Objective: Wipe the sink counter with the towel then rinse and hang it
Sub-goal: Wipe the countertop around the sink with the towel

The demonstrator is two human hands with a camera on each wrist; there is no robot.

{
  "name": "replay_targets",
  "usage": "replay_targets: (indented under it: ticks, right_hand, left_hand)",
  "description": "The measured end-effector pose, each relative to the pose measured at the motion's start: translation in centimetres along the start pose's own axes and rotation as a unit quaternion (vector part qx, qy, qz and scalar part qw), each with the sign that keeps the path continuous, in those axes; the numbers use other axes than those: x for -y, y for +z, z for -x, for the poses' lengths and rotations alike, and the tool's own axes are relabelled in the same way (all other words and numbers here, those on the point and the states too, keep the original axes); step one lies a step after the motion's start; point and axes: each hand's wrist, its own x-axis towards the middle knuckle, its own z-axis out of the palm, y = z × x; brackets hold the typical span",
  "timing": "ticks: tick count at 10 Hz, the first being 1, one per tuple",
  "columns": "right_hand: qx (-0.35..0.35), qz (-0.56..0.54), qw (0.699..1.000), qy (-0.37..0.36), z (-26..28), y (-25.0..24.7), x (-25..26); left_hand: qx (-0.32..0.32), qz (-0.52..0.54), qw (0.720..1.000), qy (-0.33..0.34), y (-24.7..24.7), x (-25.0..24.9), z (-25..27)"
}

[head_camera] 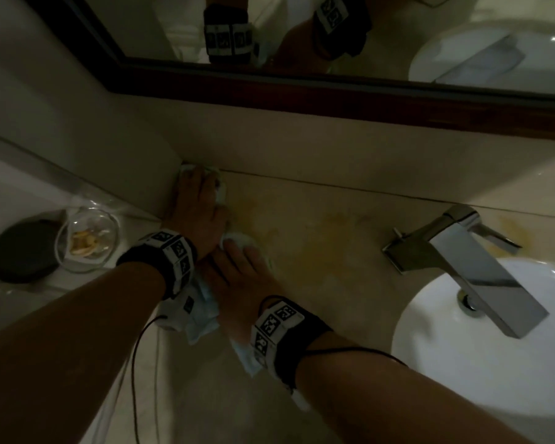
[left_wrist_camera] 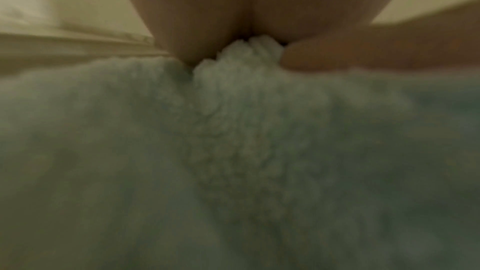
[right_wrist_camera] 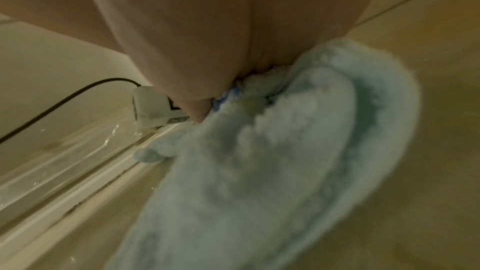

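A light blue fluffy towel (head_camera: 202, 318) lies bunched on the beige sink counter (head_camera: 318, 277), stretching into the back left corner by the wall. My left hand (head_camera: 199, 203) presses flat on its far end in that corner. My right hand (head_camera: 234, 270) lies just behind it, fingers straight on the towel's middle. The left wrist view shows my left hand (left_wrist_camera: 233, 7) bearing down on the towel (left_wrist_camera: 233, 151). The right wrist view shows my right hand (right_wrist_camera: 207, 28) on the towel (right_wrist_camera: 285, 151), whose edge is folded over.
Yellowish stains (head_camera: 343, 219) mark the counter between the towel and the chrome faucet (head_camera: 468, 261). The white sink (head_camera: 462, 363) is at the right. A glass dish (head_camera: 87, 241) and a dark round object (head_camera: 23, 248) sit on a lower ledge at left. A framed mirror (head_camera: 302, 27) hangs above.
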Motion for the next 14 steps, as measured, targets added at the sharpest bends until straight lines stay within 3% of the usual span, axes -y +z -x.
replay_targets:
  ticks: [2,5,8,10,11,12,13,14]
  right_hand:
    - [-0.003,-0.023,0.999,0.031,2.0,0.3,-0.6]
    - [-0.01,-0.025,0.996,0.087,5.9,0.7,-2.2]
    - [-0.029,-0.039,0.99,0.131,9.9,1.6,-3.6]
    - [-0.093,-0.038,0.982,0.163,12.0,2.3,-3.9]
    - [-0.049,-0.05,0.983,0.17,13.6,2.6,-4.4]
    - [-0.047,-0.04,0.983,0.173,14.8,2.7,-4.5]
    - [-0.045,-0.039,0.982,0.178,16.2,3.2,-4.5]
    - [-0.044,-0.033,0.982,0.179,18.0,4.0,-4.5]
  left_hand:
    - [0.038,0.057,0.997,-0.023,0.4,-2.9,-0.7]
    - [0.046,0.035,0.998,0.034,1.8,-7.7,0.2]
    - [0.081,0.011,0.986,0.143,3.0,-12.5,2.2]
    - [0.101,-0.005,0.975,0.196,3.9,-15.4,2.7]
    - [0.073,-0.026,0.971,0.228,4.5,-16.8,4.0]
    - [0.025,-0.06,0.964,0.259,4.8,-17.5,5.3]
    - [0.084,-0.044,0.97,0.223,5.1,-18.7,6.4]
    - [0.082,-0.055,0.967,0.235,6.0,-19.3,7.9]
